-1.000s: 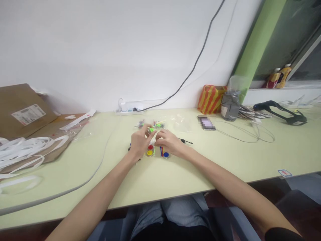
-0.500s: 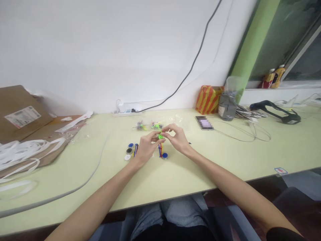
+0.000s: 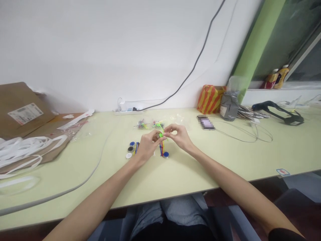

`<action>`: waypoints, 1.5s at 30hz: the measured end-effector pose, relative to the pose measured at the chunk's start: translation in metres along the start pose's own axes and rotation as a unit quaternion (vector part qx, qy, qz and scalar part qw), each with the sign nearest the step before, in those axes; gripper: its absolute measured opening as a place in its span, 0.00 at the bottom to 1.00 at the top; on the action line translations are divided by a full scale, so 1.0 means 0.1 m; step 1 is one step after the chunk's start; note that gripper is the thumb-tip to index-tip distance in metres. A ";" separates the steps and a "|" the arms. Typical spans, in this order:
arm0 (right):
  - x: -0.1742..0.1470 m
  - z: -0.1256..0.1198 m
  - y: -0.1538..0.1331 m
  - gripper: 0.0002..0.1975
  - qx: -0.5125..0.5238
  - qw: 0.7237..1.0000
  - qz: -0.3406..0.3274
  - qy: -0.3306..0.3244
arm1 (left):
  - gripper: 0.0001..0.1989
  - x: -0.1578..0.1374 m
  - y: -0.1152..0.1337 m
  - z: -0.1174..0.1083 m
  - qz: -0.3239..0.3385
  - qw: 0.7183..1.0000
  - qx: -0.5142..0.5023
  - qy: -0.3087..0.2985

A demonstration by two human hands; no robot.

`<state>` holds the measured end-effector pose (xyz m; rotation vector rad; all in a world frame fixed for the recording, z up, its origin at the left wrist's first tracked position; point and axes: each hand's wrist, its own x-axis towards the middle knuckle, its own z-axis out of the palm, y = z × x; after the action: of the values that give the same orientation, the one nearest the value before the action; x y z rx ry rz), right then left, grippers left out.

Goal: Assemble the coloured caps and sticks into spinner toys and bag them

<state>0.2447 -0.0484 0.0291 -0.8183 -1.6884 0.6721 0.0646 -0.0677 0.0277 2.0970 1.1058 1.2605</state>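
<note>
Between my fingertips, over the middle of the table, is a small bright green plastic piece (image 3: 161, 135). My left hand (image 3: 147, 144) pinches it from the left. From the right, my right hand (image 3: 179, 136) has its thumb and forefinger closed at the same piece; the fingers partly cover it. On the table left of my left hand lie a blue disc (image 3: 132, 144), a black disc (image 3: 130, 149) and a white disc (image 3: 128, 155). Below the hands are thin coloured sticks (image 3: 162, 149) and another blue disc (image 3: 166, 154). Behind them sit two small clusters of colourful parts (image 3: 142, 124).
A power strip (image 3: 127, 110) with a black cable stands against the wall. To the right are a phone (image 3: 206, 123), a striped bag (image 3: 210, 99), a grey pouch (image 3: 229, 106) and a black headband-like frame (image 3: 278, 112). Cardboard (image 3: 25, 112) and white straps (image 3: 22, 150) fill the left side.
The view has shifted slightly. Both hands stay together at the green piece, with the right fingers a little changed in position around it.
</note>
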 end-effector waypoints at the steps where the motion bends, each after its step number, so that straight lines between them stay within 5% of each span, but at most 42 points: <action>1: 0.00 0.00 0.00 0.10 0.007 1.000 0.008 -0.010 | 0.17 0.00 0.00 0.00 0.001 1.000 -0.001 -0.003; 16: 0.00 0.00 0.09 0.21 0.118 0.986 0.093 -0.066 | 0.16 -0.01 -0.05 -0.01 0.032 0.999 0.011 -0.020; 31: 0.04 -0.08 0.07 0.13 0.036 0.995 0.048 -0.085 | 0.16 0.00 -0.03 -0.03 0.084 0.993 0.066 -0.045; 45: 0.02 -0.07 0.05 0.10 -0.008 0.998 0.024 -0.059 | 0.10 0.02 -0.08 -0.05 0.112 0.986 0.124 -0.009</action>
<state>0.2519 -0.0431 0.0280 -0.8470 -1.7876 0.7535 0.0577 -0.0617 0.0252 2.4721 1.0911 1.2543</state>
